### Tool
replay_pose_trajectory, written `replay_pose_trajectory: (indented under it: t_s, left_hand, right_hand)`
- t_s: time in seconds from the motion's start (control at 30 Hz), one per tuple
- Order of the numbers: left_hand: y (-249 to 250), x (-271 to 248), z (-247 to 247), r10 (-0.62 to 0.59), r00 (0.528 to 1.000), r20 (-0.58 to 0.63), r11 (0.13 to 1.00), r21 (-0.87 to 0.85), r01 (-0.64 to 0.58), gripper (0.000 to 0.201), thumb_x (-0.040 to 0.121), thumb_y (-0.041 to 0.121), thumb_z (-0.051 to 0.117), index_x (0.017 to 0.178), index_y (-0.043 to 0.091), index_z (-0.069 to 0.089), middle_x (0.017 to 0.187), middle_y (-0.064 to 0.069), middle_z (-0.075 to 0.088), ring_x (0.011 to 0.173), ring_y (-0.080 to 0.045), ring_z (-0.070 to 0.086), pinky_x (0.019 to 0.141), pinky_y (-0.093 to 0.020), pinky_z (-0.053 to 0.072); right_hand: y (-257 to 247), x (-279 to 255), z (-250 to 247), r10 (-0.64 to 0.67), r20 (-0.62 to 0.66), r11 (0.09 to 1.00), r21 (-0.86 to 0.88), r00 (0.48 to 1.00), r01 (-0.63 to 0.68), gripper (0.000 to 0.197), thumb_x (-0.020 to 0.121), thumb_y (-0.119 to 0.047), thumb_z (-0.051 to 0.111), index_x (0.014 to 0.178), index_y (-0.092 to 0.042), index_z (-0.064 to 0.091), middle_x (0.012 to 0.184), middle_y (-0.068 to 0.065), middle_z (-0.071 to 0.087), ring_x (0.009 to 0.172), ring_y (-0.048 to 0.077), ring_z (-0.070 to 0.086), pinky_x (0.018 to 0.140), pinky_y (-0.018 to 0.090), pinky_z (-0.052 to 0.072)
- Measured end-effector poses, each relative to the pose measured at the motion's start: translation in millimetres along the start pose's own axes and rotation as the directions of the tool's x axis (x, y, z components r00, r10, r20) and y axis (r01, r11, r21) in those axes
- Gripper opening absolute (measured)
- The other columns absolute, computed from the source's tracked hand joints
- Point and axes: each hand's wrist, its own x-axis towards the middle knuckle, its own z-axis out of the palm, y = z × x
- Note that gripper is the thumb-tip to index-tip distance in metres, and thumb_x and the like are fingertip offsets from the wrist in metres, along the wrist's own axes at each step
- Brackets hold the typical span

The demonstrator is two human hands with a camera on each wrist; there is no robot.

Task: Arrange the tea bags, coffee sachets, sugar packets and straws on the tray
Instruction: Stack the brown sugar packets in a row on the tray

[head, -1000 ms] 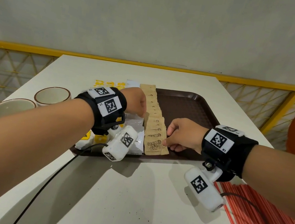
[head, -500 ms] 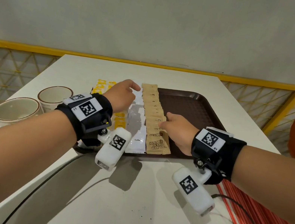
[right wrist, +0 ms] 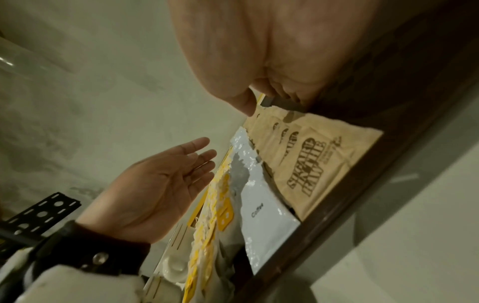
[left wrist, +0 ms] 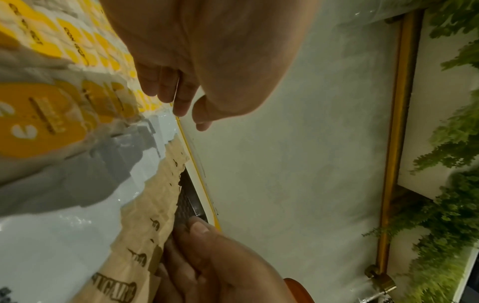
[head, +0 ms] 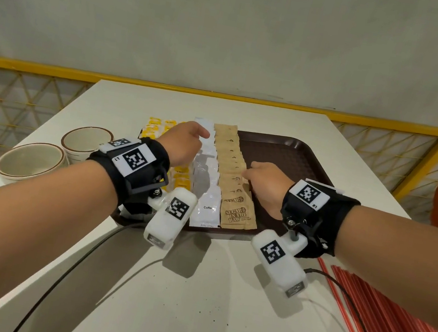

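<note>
Three overlapped rows on tray (head: 295, 156) | sugar packets (head: 232, 174) beneath my right hand (head: 265, 187), fingertips pressing | coffee sachets (head: 205, 181) beside my left hand (head: 183, 145), fingers relaxed, empty | light, slippery paper; I judge edge pinches best.

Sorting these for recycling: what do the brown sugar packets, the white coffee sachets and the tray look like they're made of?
The sugar packets look like matte kraft paper: tan, dull, creased, with printed lettering. The coffee sachets seem to be glossy plastic or foil laminate: white, with bright glints on the wrinkles. The tray looks like hard brown plastic with a moulded textured floor and smooth raised rim.
</note>
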Motion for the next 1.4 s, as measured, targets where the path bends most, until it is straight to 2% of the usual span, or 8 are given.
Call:
replay_pose_trajectory:
  t_s: [0.2, 0.47, 0.6, 0.7, 1.0, 1.07, 1.2, 1.4]
  left_hand:
    - [3.2, -0.3, 2.6, -0.028, 0.999, 0.019, 1.0, -0.009, 0.029, 0.041, 0.097, -0.001, 0.033, 0.132, 0.011, 0.05, 0.138, -0.012, 0.046, 0.124, -0.023, 0.045, 0.089, -0.027, 0.039]
    - [5.7, -3.6, 3.0, -0.054, 0.998, 0.024, 0.998, -0.035, 0.055, 0.043, 0.097, -0.001, 0.032, 0.134, 0.01, 0.049, 0.14, -0.012, 0.046, 0.125, -0.023, 0.045, 0.089, -0.026, 0.038]
    - [3.9, -9.6, -0.5, -0.048, 0.998, 0.029, 0.992, -0.111, 0.051, 0.047, 0.096, -0.004, 0.033, 0.139, 0.011, 0.046, 0.145, -0.007, 0.041, 0.128, -0.019, 0.041, 0.087, -0.021, 0.036]
    - [-5.8, -23.5, -4.7, -0.058, 0.998, 0.037, 0.951, -0.302, 0.066, 0.045, 0.093, -0.006, 0.038, 0.131, 0.013, 0.052, 0.144, -0.004, 0.042, 0.132, -0.015, 0.039, 0.098, -0.02, 0.037]
    - [-21.6, -84.8, 7.0, -0.063, 0.996, 0.068, 0.9, -0.428, 0.086, 0.04, 0.095, -0.007, 0.04, 0.124, 0.016, 0.057, 0.137, -0.003, 0.052, 0.129, -0.016, 0.045, 0.113, -0.035, 0.032]
    - [-23.4, -93.7, 8.7, -0.087, 0.99, 0.109, 0.868, -0.479, 0.129, 0.039, 0.095, -0.007, 0.04, 0.124, 0.013, 0.057, 0.133, -0.004, 0.054, 0.121, -0.018, 0.052, 0.111, -0.036, 0.036]
    - [-24.2, -104.0, 10.8, -0.132, 0.969, 0.209, 0.813, -0.536, 0.227, 0.04, 0.095, -0.007, 0.039, 0.125, 0.013, 0.055, 0.135, -0.007, 0.05, 0.126, -0.023, 0.049, 0.11, -0.034, 0.036]
    - [-18.1, -107.8, 18.3, -0.174, 0.959, 0.225, 0.819, -0.508, 0.268, 0.043, 0.095, -0.006, 0.04, 0.131, 0.013, 0.052, 0.133, -0.005, 0.046, 0.13, -0.02, 0.043, 0.11, -0.033, 0.035]
  right_hand:
    - [2.3, 10.2, -1.2, -0.004, 0.012, 1.0, 0.01, 1.0, 0.004, 0.022, 0.096, -0.005, 0.044, 0.081, -0.007, 0.059, 0.096, 0.016, 0.065, 0.087, 0.03, 0.063, 0.081, 0.036, 0.049]
    - [-1.6, 17.8, -1.2, -0.005, -0.024, 0.999, -0.035, 1.0, 0.004, 0.027, 0.094, -0.004, 0.044, 0.069, -0.013, 0.048, 0.082, 0.008, 0.052, 0.075, 0.021, 0.05, 0.072, 0.033, 0.038]
    - [-6.1, 4.0, -4.9, 0.007, -0.04, 1.0, -0.02, 0.999, -0.008, 0.036, 0.098, -0.006, 0.042, 0.133, 0.001, 0.048, 0.132, 0.015, 0.052, 0.123, 0.03, 0.049, 0.103, 0.037, 0.038]
    - [0.1, -9.3, -10.6, 0.046, 0.011, 0.999, -0.003, 0.999, -0.046, 0.031, 0.099, -0.009, 0.043, 0.128, -0.002, 0.049, 0.131, 0.019, 0.052, 0.128, 0.037, 0.046, 0.106, 0.041, 0.037]
    - [17.0, -42.6, -11.3, 0.051, 0.137, 0.979, 0.188, 0.989, -0.076, 0.044, 0.103, -0.007, 0.037, 0.147, -0.008, 0.029, 0.141, 0.005, 0.049, 0.092, 0.005, 0.046, 0.047, 0.006, 0.04]
    - [16.4, -41.1, -8.1, -0.009, 0.095, 0.972, 0.236, 0.995, -0.013, 0.047, 0.102, -0.009, 0.039, 0.146, -0.022, 0.03, 0.131, -0.006, 0.056, 0.093, 0.002, 0.052, 0.055, 0.006, 0.045]
    - [11.4, -50.5, 8.7, -0.028, 0.193, 0.985, 0.171, 0.981, -0.005, 0.057, 0.095, -0.016, 0.046, 0.149, -0.02, 0.029, 0.145, 0.013, 0.047, 0.129, 0.036, 0.048, 0.109, 0.052, 0.038]
    - [9.0, -55.5, 20.6, -0.02, 0.203, 0.992, 0.125, 0.979, -0.005, 0.025, 0.099, -0.005, 0.043, 0.122, 0.003, 0.046, 0.141, 0.028, 0.041, 0.12, 0.035, 0.052, 0.104, 0.041, 0.04]
